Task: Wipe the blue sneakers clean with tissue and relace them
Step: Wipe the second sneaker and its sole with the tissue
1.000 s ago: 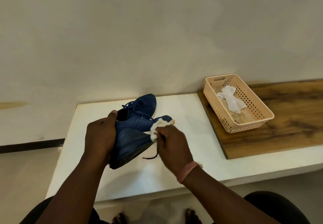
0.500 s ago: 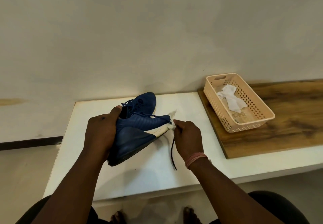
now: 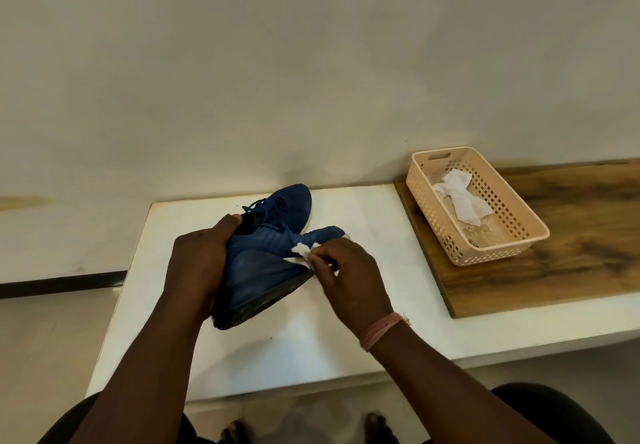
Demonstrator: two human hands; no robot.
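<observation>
The left hand (image 3: 199,263) grips a blue sneaker (image 3: 263,270) by its heel end, fingers curled round the back and the thumb hooked over the collar, holding it tilted on its side above the white table (image 3: 311,346) so that the dark sole faces down and toward the person. The right hand (image 3: 346,274) pinches a small wad of white tissue (image 3: 303,251) between thumb and fingertips and presses it against the sneaker's side, just above the sole edge. Half a second ago that hand was out past the toe, with the tissue at the tip and a dark lace dangling below it; now it has come back along the shoe toward the left hand, and the lace is no longer visible hanging down. The wiping spot is now much the same as a second ago, mid-side of the shoe. The left hand's hold has not changed across the three moments.

Just beyond the held shoe, farther from both hands, the second blue sneaker (image 3: 287,204) sits on the table with its laces in place, toe pointing away. Well off to the right of the right hand, a peach plastic basket (image 3: 516,246) rests on a wooden board (image 3: 571,253), with crumpled white tissues (image 3: 460,194) lying inside it. A pink band (image 3: 381,329) circles the right wrist.
</observation>
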